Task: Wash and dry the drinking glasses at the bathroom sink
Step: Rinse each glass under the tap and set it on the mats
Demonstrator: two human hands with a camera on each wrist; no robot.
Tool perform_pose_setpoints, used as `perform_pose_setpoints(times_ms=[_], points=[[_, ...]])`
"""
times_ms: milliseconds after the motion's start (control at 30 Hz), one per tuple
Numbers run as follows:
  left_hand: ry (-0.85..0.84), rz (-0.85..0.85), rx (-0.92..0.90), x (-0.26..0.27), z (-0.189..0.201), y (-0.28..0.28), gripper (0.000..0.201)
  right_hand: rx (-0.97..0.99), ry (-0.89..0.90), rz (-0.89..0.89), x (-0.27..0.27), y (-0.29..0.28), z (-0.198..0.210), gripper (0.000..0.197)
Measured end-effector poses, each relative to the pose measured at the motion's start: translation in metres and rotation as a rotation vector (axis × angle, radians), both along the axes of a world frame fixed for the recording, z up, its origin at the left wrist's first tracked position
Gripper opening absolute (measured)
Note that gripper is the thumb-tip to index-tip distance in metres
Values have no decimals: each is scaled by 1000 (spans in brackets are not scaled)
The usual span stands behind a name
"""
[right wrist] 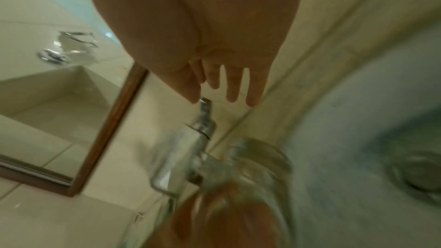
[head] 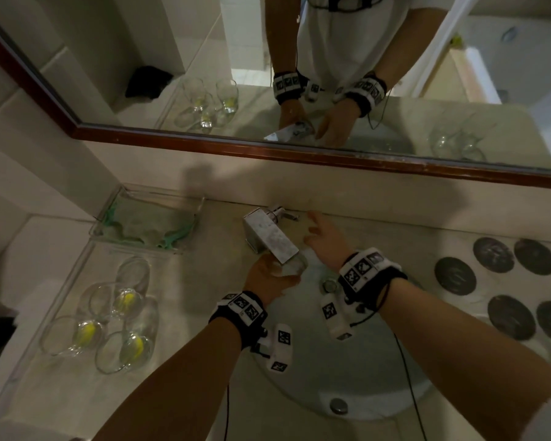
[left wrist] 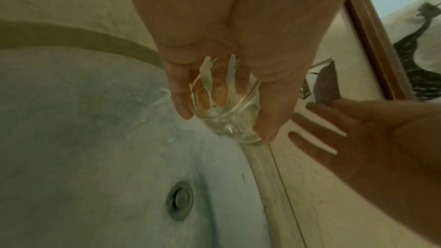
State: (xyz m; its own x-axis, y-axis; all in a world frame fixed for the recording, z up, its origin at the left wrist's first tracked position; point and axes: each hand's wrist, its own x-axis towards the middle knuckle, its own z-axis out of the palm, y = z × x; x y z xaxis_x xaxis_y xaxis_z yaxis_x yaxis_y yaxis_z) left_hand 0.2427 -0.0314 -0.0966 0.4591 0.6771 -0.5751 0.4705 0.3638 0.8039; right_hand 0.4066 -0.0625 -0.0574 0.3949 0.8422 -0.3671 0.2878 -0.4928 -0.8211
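- Far left on my worktop [head: 204,281], four glasses [head: 109,323] wait in a clear tray [head: 29,361]
- My left hand [head: 264,281] curls around one glass [head: 295,265], held under the tap spout [head: 274,240] over the sink [head: 379,393]
- My right hand [head: 325,240], fingers spread and empty, sits just beside the tap lever [head: 287,214], nearer than the left; I judge it works the water next

Black wristbands [head: 240,313] carrying white marker tags, thin black cables

Left hand [head: 264,276] curled, gripping; right hand [head: 323,238] extended forward, fingers [right wrist: 232,84] straight and spread.
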Motion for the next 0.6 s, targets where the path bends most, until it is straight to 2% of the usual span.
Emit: perform_pose_setpoints(times_ms=[67, 167, 267, 400, 433, 500, 600], points=[[39, -24, 62, 0, 0, 1, 69, -2, -38, 84, 2, 8, 18, 67], [81, -62, 92, 0, -7, 1, 87, -44, -119, 200, -1, 14, 35, 59], [81, -61, 97, -3, -18, 4, 86, -55, -190, 197, -5, 13, 38, 53], [55, -23, 72, -7, -11, 2, 90, 29, -300, 227, -17, 4, 47, 51], [56, -29, 53, -7, -8, 1, 89, 65, -307, 240, -20, 0, 50, 56], [70, -51, 42, -7, -7, -3, 83, 52, -243, 221, -22, -10, 46, 53], [99, -122, 54, -8, -6, -11, 91, -121, -131, 200, -14, -33, 24, 67]])
